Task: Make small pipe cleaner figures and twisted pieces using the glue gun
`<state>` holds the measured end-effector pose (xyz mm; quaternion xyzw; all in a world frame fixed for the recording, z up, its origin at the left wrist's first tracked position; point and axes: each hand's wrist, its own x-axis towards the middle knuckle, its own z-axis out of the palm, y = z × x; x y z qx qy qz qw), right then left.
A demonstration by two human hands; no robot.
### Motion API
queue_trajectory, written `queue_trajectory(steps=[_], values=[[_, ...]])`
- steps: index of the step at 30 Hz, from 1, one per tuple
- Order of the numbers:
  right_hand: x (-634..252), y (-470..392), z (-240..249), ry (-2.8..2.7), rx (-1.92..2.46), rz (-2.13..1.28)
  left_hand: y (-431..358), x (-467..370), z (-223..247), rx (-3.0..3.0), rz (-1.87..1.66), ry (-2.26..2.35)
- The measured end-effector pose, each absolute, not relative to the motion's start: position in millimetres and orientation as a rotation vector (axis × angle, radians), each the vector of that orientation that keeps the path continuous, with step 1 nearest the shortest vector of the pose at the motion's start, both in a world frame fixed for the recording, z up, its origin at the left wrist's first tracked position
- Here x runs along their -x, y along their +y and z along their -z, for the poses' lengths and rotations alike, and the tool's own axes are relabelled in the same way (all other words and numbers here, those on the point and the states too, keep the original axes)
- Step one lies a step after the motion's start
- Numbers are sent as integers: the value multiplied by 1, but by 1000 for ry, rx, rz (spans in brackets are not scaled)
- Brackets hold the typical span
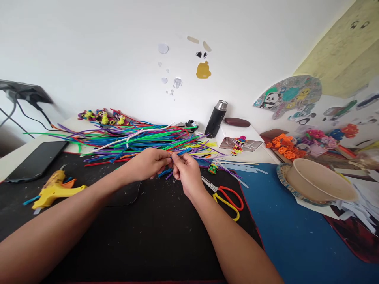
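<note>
My left hand (152,162) and my right hand (187,170) meet over the front edge of a pile of pipe cleaners (148,138). Their thumbs and forefingers press together around a small orange pipe cleaner piece (169,153), mostly hidden by the fingers. Short blue and purple ends show just below and between the hands; whether they are held or lie on the mat cannot be made out. Right of my right hand are a small green figure piece (212,169) and scissors (226,199) with red and yellow handles.
A yellow glue gun (55,189) and a phone (37,159) lie on the left. Behind stand a black thermos (216,120), a white box (241,136) and a small colourful figure (238,146). Several finished figures (102,116) sit back left. A beige bowl (324,181) stands right.
</note>
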<state>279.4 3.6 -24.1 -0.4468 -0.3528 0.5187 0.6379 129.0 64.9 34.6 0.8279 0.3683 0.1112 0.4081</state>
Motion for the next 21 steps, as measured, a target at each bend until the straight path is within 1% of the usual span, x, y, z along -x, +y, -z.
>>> queue_trajectory(steps=[5, 14, 18, 21], values=[[-280, 4, 24, -781, 1000, -1100, 68, -133, -31, -1798, -293, 867], [-279, 3, 22, -712, 983, -1085, 74, -135, -23, -1329, -589, 689], [-278, 4, 21, -695, 977, -1070, 75, -137, -18, -1096, -661, 620], [-278, 3, 20, -700, 967, -1085, 74, -139, -16, -1055, -710, 634]])
